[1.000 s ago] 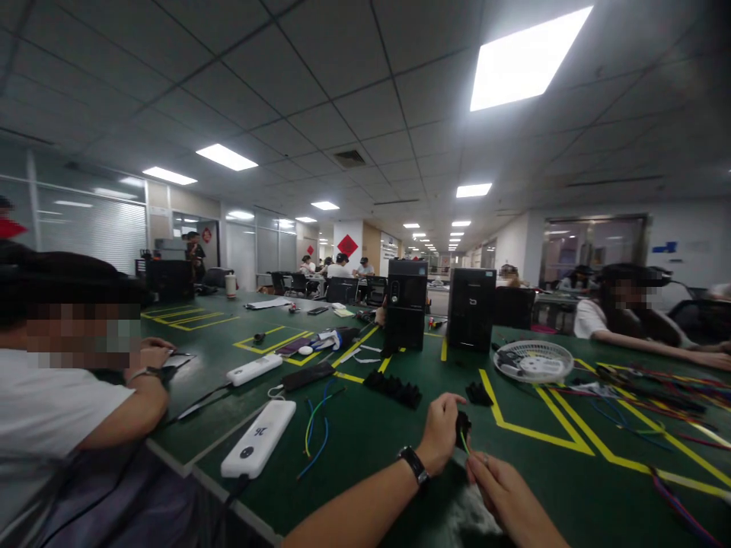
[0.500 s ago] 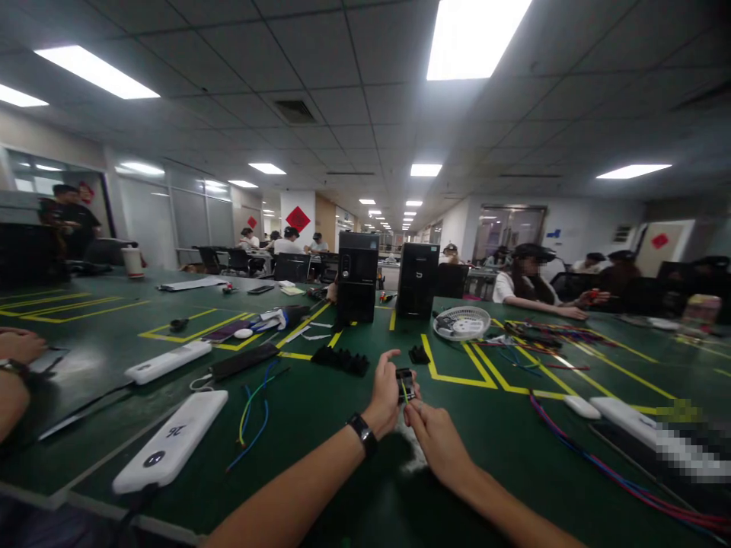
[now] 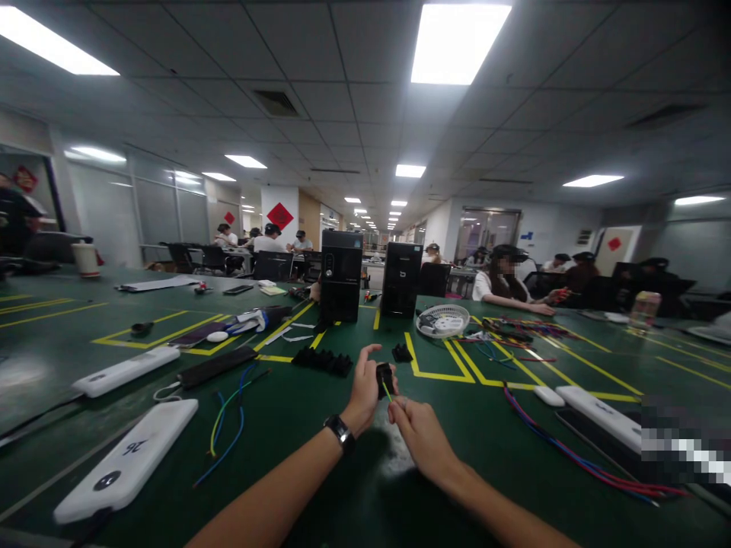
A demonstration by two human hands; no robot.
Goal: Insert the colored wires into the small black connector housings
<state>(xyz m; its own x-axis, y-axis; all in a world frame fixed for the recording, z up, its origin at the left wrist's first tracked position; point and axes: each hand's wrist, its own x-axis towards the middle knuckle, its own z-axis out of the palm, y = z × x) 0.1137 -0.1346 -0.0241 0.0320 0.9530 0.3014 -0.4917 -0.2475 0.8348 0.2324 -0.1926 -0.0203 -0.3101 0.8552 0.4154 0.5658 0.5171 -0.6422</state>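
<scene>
My left hand (image 3: 359, 394) is closed around a small black block (image 3: 384, 376), its index finger lifted clear. Between the block and my right hand (image 3: 423, 435) runs a thin yellow-green wire (image 3: 389, 392). The right thumb and fingers pinch the wire close to the block; whether its end sits inside the block cannot be made out. Beyond my hands lie a lone black block piece (image 3: 401, 352) and a row of black blocks (image 3: 323, 361). Loose blue and yellow-green wires (image 3: 237, 415) rest on the table to the left.
White power banks (image 3: 129, 460) lie at left and right on the green table (image 3: 274, 487). Two black computer towers (image 3: 341, 278) stand at the back, beside a white basket (image 3: 443, 322). Red and blue wires (image 3: 576, 457) stretch along the right. A person (image 3: 505, 281) sits across the table.
The whole view has swung right, so everything sits further left in the picture. The block in my left hand has turned somewhat. Both hands keep their hold.
</scene>
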